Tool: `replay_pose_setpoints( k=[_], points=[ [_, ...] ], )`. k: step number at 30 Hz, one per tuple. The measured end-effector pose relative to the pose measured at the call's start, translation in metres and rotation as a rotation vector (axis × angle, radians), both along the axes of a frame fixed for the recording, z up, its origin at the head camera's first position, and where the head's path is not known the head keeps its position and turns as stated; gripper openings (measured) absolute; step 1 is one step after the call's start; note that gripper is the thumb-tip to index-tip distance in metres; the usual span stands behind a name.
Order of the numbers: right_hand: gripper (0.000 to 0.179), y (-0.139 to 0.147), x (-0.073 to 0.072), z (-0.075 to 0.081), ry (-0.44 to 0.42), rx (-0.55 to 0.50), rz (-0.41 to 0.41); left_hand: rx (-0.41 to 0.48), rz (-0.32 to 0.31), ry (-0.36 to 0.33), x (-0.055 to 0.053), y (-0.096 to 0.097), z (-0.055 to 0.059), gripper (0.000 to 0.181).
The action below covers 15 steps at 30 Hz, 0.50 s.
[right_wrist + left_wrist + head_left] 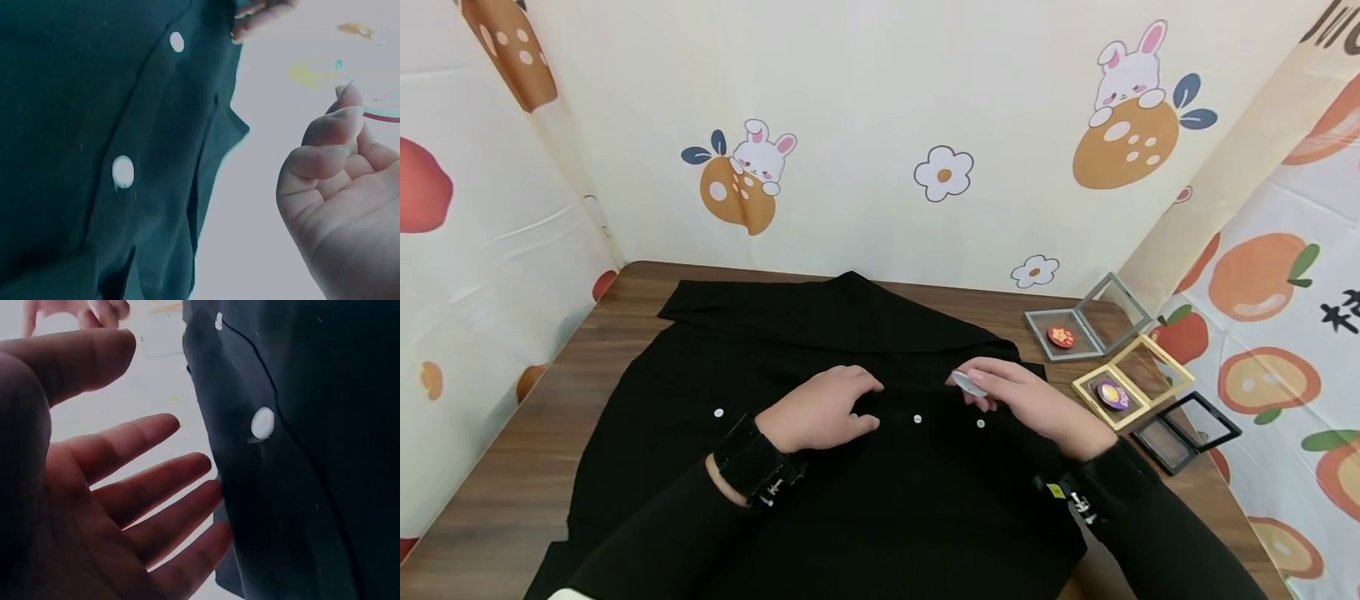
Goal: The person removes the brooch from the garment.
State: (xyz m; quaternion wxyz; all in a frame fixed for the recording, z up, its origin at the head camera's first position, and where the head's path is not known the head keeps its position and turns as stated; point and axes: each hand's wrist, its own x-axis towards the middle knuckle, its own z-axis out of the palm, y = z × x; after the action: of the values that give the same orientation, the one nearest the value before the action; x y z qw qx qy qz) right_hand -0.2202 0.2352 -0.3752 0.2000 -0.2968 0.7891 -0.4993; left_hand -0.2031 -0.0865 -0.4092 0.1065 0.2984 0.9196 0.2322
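A black button-up shirt (880, 500) lies spread on the wooden table, its white buttons in a row across the middle. My left hand (820, 407) is over the shirt near the button row, fingers loosely extended; in the left wrist view they are spread and hold nothing. Between thumb and fingers, my right hand (1022, 396) pinches a small round badge (968, 383), its silvery side showing. Only a thin reddish edge of the badge (381, 117) appears in the right wrist view. The right hand is above the shirt's right part, near a button (981, 424).
Along the table's right side stand three opened clear-windowed cases: a grey one (1052, 353) with a red badge (1061, 337), a yellow one (1138, 412) with a purple badge (1111, 394), and a black one (1197, 447). Printed curtains (865, 100) enclose the table (497, 500).
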Motion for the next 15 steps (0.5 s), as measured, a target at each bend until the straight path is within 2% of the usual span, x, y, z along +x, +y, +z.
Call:
replay_pose_setpoints(
  k=[4,7,11,15],
  points=[
    [0.031,0.023,0.012,0.005,0.108,0.091,-0.112,-0.059,0.029,0.028,-0.002,-0.002,-0.001,0.050],
    [0.028,0.040,0.022,0.011,0.200,0.215,-0.198,-0.092,0.042,0.020,-0.002,-0.004,-0.001,0.050],
    [0.028,0.064,0.031,0.020,0.317,0.336,-0.263,-0.126,0.048,0.024,-0.003,-0.005,-0.003,0.049],
    [0.032,0.087,0.037,0.028,0.342,0.432,-0.333,-0.127,0.061,0.034,-0.005,-0.007,-0.004,0.049]
  ],
)
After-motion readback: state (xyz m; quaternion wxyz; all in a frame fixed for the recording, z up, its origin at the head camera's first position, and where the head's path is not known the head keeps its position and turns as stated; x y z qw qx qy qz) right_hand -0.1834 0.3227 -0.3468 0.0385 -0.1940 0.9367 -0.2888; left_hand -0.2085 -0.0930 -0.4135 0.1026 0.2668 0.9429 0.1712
